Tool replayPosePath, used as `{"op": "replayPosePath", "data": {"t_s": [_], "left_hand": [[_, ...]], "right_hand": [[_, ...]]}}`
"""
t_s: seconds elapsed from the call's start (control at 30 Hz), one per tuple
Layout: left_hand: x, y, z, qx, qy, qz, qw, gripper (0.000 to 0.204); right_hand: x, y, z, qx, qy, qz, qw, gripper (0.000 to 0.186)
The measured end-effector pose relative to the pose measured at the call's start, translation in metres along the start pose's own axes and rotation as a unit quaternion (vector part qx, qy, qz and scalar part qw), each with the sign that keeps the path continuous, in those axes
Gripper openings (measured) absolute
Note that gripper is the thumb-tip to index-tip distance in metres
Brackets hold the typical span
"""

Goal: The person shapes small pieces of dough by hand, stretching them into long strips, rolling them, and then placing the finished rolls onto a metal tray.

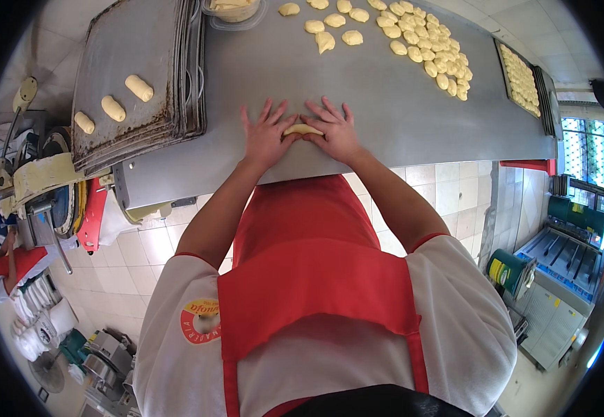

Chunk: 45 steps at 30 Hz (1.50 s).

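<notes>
Both palms lie flat on a grey metal table (385,118), pressing one small roll of pale dough (302,129) between them. My left hand (266,133) covers the roll's left end with fingers spread. My right hand (335,128) covers its right end the same way. Only the middle of the dough shows between the thumbs. I wear a red apron over a white shirt.
A stack of dark baking trays (156,42) at the left holds three shaped rolls (113,108). Several dough pieces (420,45) lie at the table's far right, beside another filled tray (522,80). A plastic tub (232,10) stands at the far edge. Machines stand at the left (34,184).
</notes>
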<state>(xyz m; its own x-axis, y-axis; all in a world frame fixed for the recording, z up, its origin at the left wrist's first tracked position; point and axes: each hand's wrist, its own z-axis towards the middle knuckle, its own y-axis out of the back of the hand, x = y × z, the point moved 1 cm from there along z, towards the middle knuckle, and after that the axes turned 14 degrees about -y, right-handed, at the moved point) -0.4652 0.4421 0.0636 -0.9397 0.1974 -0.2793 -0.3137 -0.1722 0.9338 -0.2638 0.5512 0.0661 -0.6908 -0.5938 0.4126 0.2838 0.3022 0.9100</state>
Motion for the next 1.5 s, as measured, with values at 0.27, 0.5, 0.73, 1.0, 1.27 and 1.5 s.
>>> {"op": "replayPosePath", "data": {"t_s": [0.27,0.5,0.73,1.0,1.27,1.5], "left_hand": [[-0.019,0.007,-0.005,0.047,0.026,-0.027,0.998,0.045],[-0.051,0.008,-0.025,-0.082,0.215,-0.282,0.931,0.05],[-0.051,-0.007,-0.027,-0.133,0.271,-0.337,0.892,0.063],[-0.017,0.003,-0.008,-0.005,0.127,-0.256,0.958,0.054],[0.041,0.376,-0.08,-0.287,-0.071,-0.132,0.946,0.074],[0.1,0.396,-0.232,-0.453,0.042,-0.137,0.88,0.081]], "right_hand": [[0.001,-0.001,-0.013,-0.028,-0.008,0.036,0.999,0.042],[0.009,0.005,-0.054,-0.073,-0.109,0.208,0.969,0.051],[0.015,-0.01,-0.055,-0.028,-0.174,0.365,0.914,0.052],[0.015,-0.001,-0.007,0.056,0.069,0.193,0.977,0.062],[0.283,0.148,0.067,-0.139,0.318,0.344,0.872,0.054],[0.504,0.084,0.243,-0.212,0.206,0.376,0.878,0.053]]}}
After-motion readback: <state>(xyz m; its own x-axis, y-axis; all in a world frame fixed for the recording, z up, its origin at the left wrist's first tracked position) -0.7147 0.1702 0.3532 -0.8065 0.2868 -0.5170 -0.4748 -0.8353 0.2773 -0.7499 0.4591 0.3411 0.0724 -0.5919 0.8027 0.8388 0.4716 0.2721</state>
